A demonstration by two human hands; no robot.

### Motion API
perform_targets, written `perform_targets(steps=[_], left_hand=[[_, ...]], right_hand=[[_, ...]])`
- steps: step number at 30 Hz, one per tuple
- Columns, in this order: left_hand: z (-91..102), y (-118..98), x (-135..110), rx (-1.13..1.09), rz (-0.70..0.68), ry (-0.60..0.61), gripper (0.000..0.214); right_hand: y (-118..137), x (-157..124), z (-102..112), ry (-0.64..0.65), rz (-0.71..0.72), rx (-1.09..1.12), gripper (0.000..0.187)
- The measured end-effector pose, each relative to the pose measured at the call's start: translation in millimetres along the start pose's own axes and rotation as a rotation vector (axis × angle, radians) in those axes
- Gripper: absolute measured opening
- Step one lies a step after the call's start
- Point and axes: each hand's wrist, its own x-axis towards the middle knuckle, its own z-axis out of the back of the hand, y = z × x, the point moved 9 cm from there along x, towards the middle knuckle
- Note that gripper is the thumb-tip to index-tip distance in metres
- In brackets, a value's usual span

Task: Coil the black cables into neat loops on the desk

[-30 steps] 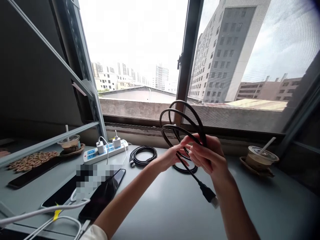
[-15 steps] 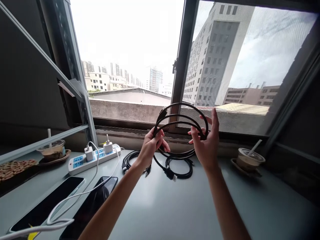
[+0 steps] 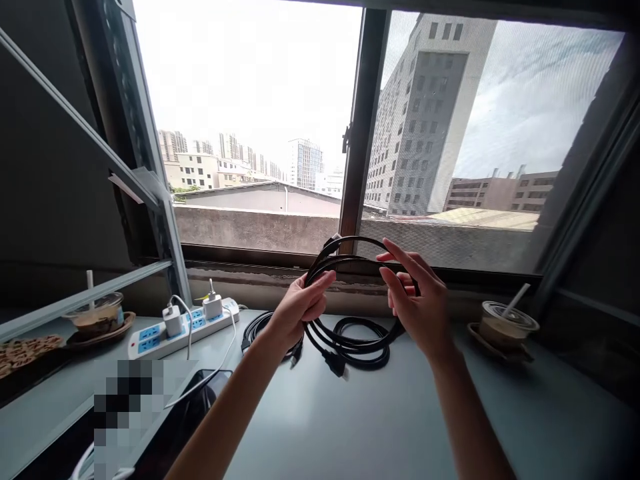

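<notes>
Both my hands hold a coiled black cable (image 3: 350,250) upright over the grey desk (image 3: 380,427), in front of the window. My left hand (image 3: 299,308) grips the coil's left side with fingers wrapped round it. My right hand (image 3: 417,301) holds the right side, fingers curled over the loops. The coil's lower arc and a plug end (image 3: 336,365) hang just above a second black cable coil (image 3: 365,343) lying flat on the desk. A third black coil (image 3: 257,327) lies behind my left wrist.
A white power strip (image 3: 180,323) with chargers and white leads sits left. A dark phone (image 3: 193,407) lies at front left. Iced drink cups with straws stand at far left (image 3: 95,313) and at right (image 3: 505,320). A metal shelf frame (image 3: 150,200) rises on the left.
The coil has dropped lower toward the desk and the second coil. My right hand, open against the loops before, has curled its fingers over them. The view shifted slightly.
</notes>
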Motion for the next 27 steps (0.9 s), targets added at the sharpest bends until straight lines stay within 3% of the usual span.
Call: perform_targets(steps=[3,6,10,16,19,22,27], left_hand=[[-4.4,-2,-1,-0.089,0.015,0.066,0.045],[-2.1,-1,1,-0.161,0.028,0.038,0.053],[1.8,-4,2,-0.163,-0.013,-0.029,0.046],[2.5,-7,2,-0.104,-0.045,-0.037,0.045],[-1.0,3,5,-0.087,0.003,0.016,0.05],[-5.5,11,7,-0.053,0.048,0.072,0.055],[-8.3,7,3,0.056,0.062,0.126,0.054]], right_hand=[[-8,1,0,-0.01,-0.046,0.032,0.037],[-12,2,-2,-0.007,-0.055,0.08,0.036],[-13,3,-4,-0.013,-0.012,0.067,0.034],[-17,5,-13,0.009,0.034,0.029,0.026],[-7,5,-15,0.009,0.103,-0.104,0.023],[-5,5,-19,0.066,0.067,-0.203,0.022],[1,2,-13,0.012,0.074,-0.161,0.018]])
